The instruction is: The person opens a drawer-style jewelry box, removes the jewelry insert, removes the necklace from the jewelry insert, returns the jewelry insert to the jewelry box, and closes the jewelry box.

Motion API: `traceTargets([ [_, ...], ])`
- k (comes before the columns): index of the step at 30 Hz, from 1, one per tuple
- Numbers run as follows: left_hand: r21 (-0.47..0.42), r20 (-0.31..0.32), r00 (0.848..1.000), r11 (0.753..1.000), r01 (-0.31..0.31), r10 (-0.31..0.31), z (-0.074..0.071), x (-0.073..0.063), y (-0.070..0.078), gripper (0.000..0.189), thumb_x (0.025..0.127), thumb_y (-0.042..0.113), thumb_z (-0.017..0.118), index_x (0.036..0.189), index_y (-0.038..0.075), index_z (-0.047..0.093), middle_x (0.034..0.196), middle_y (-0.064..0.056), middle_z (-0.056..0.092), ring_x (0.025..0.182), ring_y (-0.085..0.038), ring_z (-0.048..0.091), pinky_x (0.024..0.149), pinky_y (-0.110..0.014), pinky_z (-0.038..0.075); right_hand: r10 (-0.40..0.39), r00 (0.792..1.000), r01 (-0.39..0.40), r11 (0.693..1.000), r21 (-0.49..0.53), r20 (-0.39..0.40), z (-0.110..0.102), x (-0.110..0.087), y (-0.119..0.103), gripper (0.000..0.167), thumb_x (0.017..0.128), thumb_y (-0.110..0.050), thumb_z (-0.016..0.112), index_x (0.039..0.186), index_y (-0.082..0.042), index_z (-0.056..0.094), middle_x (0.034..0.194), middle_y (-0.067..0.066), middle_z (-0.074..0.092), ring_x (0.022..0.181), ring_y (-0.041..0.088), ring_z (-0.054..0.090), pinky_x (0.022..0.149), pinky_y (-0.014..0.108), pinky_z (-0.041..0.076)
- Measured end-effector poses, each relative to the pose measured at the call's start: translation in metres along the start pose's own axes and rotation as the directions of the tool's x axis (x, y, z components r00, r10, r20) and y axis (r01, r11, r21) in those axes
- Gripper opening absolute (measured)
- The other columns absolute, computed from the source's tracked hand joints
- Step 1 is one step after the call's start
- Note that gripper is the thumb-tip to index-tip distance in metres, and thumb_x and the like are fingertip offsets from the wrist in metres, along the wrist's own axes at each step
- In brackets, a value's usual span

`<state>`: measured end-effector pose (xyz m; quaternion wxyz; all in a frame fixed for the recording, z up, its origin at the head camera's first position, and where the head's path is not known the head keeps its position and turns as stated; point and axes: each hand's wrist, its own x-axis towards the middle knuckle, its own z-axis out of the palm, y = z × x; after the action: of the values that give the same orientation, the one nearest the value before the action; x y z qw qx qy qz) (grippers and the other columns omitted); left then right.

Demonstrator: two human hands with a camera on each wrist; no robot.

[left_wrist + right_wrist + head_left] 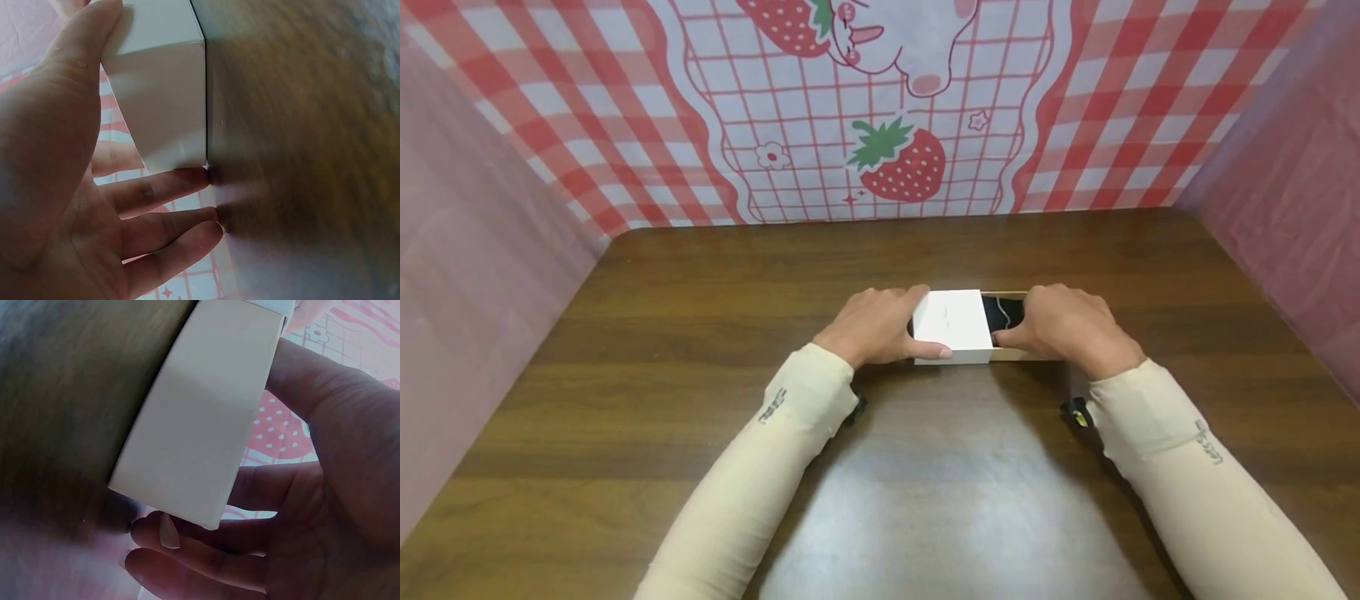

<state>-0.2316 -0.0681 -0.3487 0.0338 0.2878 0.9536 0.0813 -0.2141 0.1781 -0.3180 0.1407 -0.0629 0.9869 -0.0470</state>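
Observation:
A small box lies on the table in the head view, its white sleeve (953, 321) at the left and its cream inner tray (1011, 355) drawn partly out to the right. Inside the tray shows something black (996, 310) with a thin pale line across it; its kind cannot be told. My left hand (880, 325) holds the sleeve, thumb along its near side and fingers at its left end and far side. My right hand (1071, 325) grips the tray's right part, thumb over the near wall. The right wrist view shows the fingers around the tray's end (194, 419).
The brown wooden table (700, 417) spreads around the box. Behind it hangs a red-and-white checked cloth (895, 158) with strawberries, and pinkish cloths (1285, 167) stand at both sides. A dark strap piece (1077, 413) sits below the right wrist.

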Motion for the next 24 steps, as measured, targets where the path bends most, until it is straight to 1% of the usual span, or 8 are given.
traceTargets([
  [6, 0.007, 0.006, 1.0, 1.0, -0.005, 0.005, 0.0008, -0.0005, -0.0005, 0.091, 0.08, 0.076, 0.063, 0.144, 0.014, 0.045, 0.117, -0.005, 0.066, 0.086, -0.016, 0.06, 0.079, -0.036, 0.05, -0.019, 0.999, 0.019, 1.0, -0.011, -0.037, 0.0028, 0.0011, 0.0006, 0.054, 0.083, -0.06, 0.069, 0.068, -0.008, 0.067, 0.071, 0.011, 0.059, 0.068, 0.028, 0.055, 0.053, 0.041, 0.043],
  [11, 0.015, 0.004, 1.0, 1.0, -0.007, 0.007, -0.0011, 0.0013, -0.0012, 0.091, 0.081, 0.076, 0.062, 0.145, 0.014, 0.044, 0.118, -0.005, 0.066, 0.087, -0.016, 0.06, 0.081, -0.036, 0.05, -0.018, 0.999, 0.017, 1.0, -0.019, -0.046, 0.003, 0.0025, 0.0014, 0.054, 0.084, -0.061, 0.068, 0.069, -0.009, 0.068, 0.071, 0.011, 0.059, 0.069, 0.029, 0.055, 0.053, 0.042, 0.043],
  [17, 0.012, 0.005, 1.0, 1.0, -0.001, 0.001, -0.0032, 0.0023, -0.0015, 0.091, 0.08, 0.077, 0.063, 0.145, 0.015, 0.044, 0.118, -0.004, 0.066, 0.087, -0.016, 0.06, 0.079, -0.036, 0.051, -0.018, 0.998, 0.016, 0.999, -0.031, -0.061, 0.0028, 0.0039, 0.0015, 0.053, 0.084, -0.06, 0.068, 0.073, -0.009, 0.07, 0.072, 0.01, 0.059, 0.07, 0.029, 0.056, 0.055, 0.044, 0.044],
  [21, 0.0, 0.009, 1.0, 1.0, 0.001, -0.001, -0.0008, 0.0019, -0.0013, 0.091, 0.081, 0.076, 0.063, 0.145, 0.015, 0.044, 0.119, -0.005, 0.066, 0.087, -0.016, 0.06, 0.08, -0.037, 0.05, -0.025, 0.998, 0.023, 0.999, -0.036, -0.055, 0.0034, 0.0031, 0.0018, 0.053, 0.085, -0.06, 0.067, 0.069, -0.01, 0.069, 0.07, 0.01, 0.059, 0.069, 0.028, 0.056, 0.054, 0.043, 0.044],
  [24, 0.001, 0.013, 1.0, 1.0, 0.006, -0.006, 0.0012, 0.0014, -0.001, 0.091, 0.08, 0.077, 0.062, 0.145, 0.015, 0.044, 0.12, -0.005, 0.066, 0.088, -0.016, 0.06, 0.081, -0.037, 0.05, -0.034, 0.997, 0.031, 0.999, -0.041, -0.067, 0.0045, 0.0024, 0.002, 0.052, 0.085, -0.059, 0.066, 0.066, -0.011, 0.067, 0.07, 0.009, 0.06, 0.069, 0.028, 0.057, 0.053, 0.044, 0.044],
])
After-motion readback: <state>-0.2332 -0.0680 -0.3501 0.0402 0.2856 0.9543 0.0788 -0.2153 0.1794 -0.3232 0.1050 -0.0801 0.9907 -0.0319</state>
